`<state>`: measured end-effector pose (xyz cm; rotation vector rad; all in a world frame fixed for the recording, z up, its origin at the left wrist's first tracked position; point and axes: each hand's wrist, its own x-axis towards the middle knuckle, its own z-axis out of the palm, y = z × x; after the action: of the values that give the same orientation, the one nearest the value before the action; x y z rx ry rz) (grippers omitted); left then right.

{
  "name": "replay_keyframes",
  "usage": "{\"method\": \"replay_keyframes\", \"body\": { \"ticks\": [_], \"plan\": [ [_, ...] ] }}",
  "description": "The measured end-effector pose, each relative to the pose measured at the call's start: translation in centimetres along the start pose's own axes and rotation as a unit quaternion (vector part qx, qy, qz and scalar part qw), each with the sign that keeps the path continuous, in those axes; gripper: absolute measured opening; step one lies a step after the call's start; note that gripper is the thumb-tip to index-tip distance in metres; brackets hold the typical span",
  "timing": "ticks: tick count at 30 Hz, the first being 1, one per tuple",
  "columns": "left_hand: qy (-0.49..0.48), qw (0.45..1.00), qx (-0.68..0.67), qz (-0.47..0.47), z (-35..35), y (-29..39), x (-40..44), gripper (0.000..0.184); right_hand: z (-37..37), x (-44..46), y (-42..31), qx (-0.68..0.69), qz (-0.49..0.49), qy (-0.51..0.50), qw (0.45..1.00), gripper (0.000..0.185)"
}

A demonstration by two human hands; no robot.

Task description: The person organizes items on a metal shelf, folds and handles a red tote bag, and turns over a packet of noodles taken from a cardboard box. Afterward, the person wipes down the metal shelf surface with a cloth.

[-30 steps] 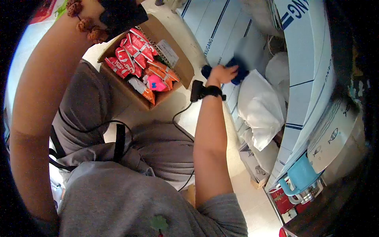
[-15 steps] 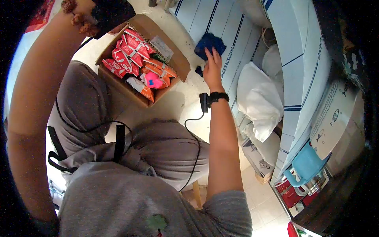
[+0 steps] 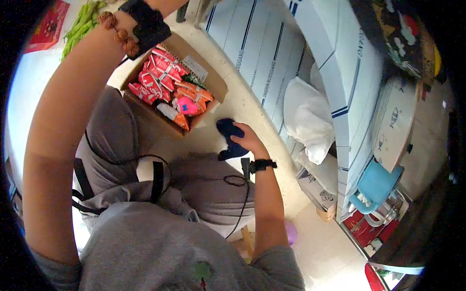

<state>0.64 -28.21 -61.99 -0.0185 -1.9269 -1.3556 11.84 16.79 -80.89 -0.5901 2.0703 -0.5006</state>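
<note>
My right hand [image 3: 249,139] is closed on the edge of a dark blue, soft-looking cloth [image 3: 232,149], thumb and fingers pinching it. The cloth curls in a bent shape just beyond my knee, over the pale floor. What exact kind of cloth it is cannot be made out. My left hand [image 3: 167,5] reaches past the top edge of the view, so its fingers are hidden. Below that hand stands an open cardboard box [image 3: 160,116] with red packets [image 3: 154,82], orange packets [image 3: 191,94] and a bright pink item [image 3: 186,105] in it.
A white-and-blue striped panel [image 3: 252,58] runs along the right side, with a white bag [image 3: 306,116] beside it. Farther right is a light blue pot-like container [image 3: 378,182]. Green pods [image 3: 82,24] lie at the upper left. A black cable [image 3: 240,208] hangs from my right wrist.
My right hand has drawn back from beside the striped panel toward my knees, bringing the dark blue cloth along. My left arm has shifted up and right, and its hand has mostly left the view.
</note>
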Motion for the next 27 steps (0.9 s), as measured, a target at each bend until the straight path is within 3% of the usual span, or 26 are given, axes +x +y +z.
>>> {"method": "replay_keyframes", "body": {
  "ticks": [3,5,7,10,13,14,17,20,22,23,24,25,27],
  "plan": [
    [-0.010,0.998,-0.040,-0.036,-0.2,0.4,0.1,0.054,-5.7,-1.6,-8.7,0.251,0.043,0.186,0.949,0.058],
    [-0.014,0.998,-0.008,-0.058,-0.2,1.8,0.1,0.054,-10.9,-4.5,-16.0,0.456,-0.103,0.255,0.846,0.064],
    [-0.010,0.997,-0.039,-0.066,0.2,1.6,0.2,0.053,-14.1,-6.2,-21.0,0.608,-0.240,0.203,0.729,0.064],
    [-0.028,0.994,-0.091,-0.060,0.0,1.7,0.5,0.052,-15.0,-5.3,-26.3,0.593,-0.232,0.250,0.730,0.048],
    [-0.054,0.989,-0.077,-0.117,-0.7,2.3,0.6,0.052,-13.9,-5.2,-27.0,0.459,-0.203,0.322,0.803,0.029],
    [-0.063,0.986,-0.093,-0.121,-0.9,2.7,0.6,0.052,-13.1,-5.6,-27.8,0.442,-0.183,0.352,0.805,0.012],
    [-0.045,0.989,-0.079,-0.113,-0.5,3.3,0.5,0.050,-9.3,-6.2,-26.4,0.428,-0.162,0.282,0.843,0.011],
    [-0.038,0.995,-0.037,-0.087,-0.6,3.9,0.7,0.048,-5.1,-5.1,-21.0,0.331,-0.051,0.163,0.928,0.014],
    [-0.046,0.991,0.041,-0.119,-1.1,4.6,0.6,0.046,-2.9,-4.2,-13.6,0.062,-0.002,0.069,0.996,0.035],
    [-0.049,0.990,0.047,-0.125,-1.1,4.3,0.7,0.046,-4.0,-4.3,-14.0,-0.123,0.127,-0.060,0.983,0.041],
    [-0.037,0.993,0.029,-0.109,-0.9,3.8,0.6,0.046,-3.0,-5.7,-13.6,-0.251,0.229,-0.009,0.940,0.073],
    [-0.023,0.996,0.010,-0.090,-0.5,3.2,0.3,0.047,-1.4,-5.7,-12.6,-0.379,0.329,0.038,0.864,0.107],
    [-0.009,0.998,-0.027,-0.057,-0.3,1.8,0.4,0.047,-0.4,-4.3,-9.0,-0.186,0.229,0.079,0.952,0.119]
  ]
}}
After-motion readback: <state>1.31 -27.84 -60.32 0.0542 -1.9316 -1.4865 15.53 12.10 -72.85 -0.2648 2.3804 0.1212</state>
